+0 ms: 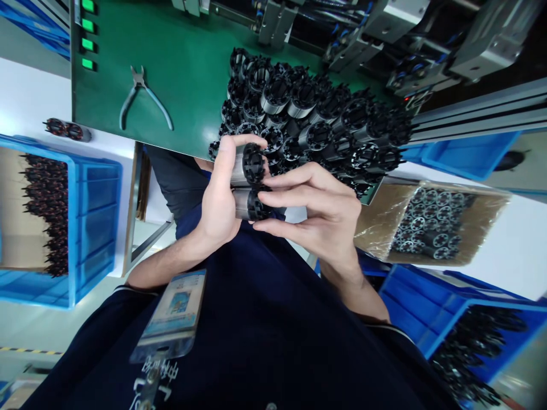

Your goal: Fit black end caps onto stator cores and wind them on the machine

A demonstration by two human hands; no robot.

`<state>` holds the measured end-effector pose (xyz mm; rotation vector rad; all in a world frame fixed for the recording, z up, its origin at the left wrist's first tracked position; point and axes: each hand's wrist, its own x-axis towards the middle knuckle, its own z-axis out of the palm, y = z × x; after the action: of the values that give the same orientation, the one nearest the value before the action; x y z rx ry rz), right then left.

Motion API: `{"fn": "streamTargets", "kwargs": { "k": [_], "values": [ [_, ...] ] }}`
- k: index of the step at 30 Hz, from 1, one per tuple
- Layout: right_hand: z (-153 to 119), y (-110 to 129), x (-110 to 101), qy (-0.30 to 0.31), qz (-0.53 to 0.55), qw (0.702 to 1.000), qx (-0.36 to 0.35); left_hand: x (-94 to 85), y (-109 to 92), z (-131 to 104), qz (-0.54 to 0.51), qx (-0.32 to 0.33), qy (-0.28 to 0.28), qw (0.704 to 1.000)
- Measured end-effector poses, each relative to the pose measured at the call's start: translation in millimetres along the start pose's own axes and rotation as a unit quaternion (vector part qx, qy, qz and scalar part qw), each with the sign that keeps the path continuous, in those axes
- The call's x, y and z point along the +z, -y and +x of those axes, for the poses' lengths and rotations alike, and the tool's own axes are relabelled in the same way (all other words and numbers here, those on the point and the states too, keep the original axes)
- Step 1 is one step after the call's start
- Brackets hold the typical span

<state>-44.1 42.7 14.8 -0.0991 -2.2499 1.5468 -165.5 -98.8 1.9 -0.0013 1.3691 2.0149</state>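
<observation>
Close to my body, just off the front edge of the green work table [188, 85], I hold two motor stators side by side. The upper stator [239, 171] and the lower stator [241, 204] are silver metal cylinders with black toothed plastic ends facing right. My left hand [217, 199] is closed around both from the left, thumb across the top. From the right, the fingertips of my right hand [318, 213] pinch at the black end of the lower stator. A pile of similar stators [303, 102] sits right behind my hands.
Diagonal cutters [139, 94] lie opened on the table, near green buttons [88, 44]. Machine fixtures [384, 34] line the back. Two wound stators [68, 130] stand at left above a blue crate [96, 210]. At right are a carton of metal cores [371, 228] and a blue bin [419, 302] of black parts.
</observation>
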Motion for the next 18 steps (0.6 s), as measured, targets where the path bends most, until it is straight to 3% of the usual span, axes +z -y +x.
{"fn": "streamTargets", "kwargs": {
  "k": [4, 9, 14, 18],
  "values": [
    [1, 3, -8, 0.033, -0.011, 0.999, 0.015, -3.4, 2, 2, 0.025, -0.006, 0.027, 0.999],
    [2, 4, -8, 0.053, -0.054, 0.997, 0.005, -1.3, 1, 4, -0.003, -0.011, -0.006, 1.0],
    [-6, 4, 10, 0.011, -0.107, 0.994, -0.031, 5.8, -9, 1, -0.048, -0.021, -0.037, 0.998],
    [-9, 23, 0, 0.042, -0.115, 0.992, -0.03, 7.4, -14, 0, -0.083, 0.0, -0.035, 0.996]
  ]
}}
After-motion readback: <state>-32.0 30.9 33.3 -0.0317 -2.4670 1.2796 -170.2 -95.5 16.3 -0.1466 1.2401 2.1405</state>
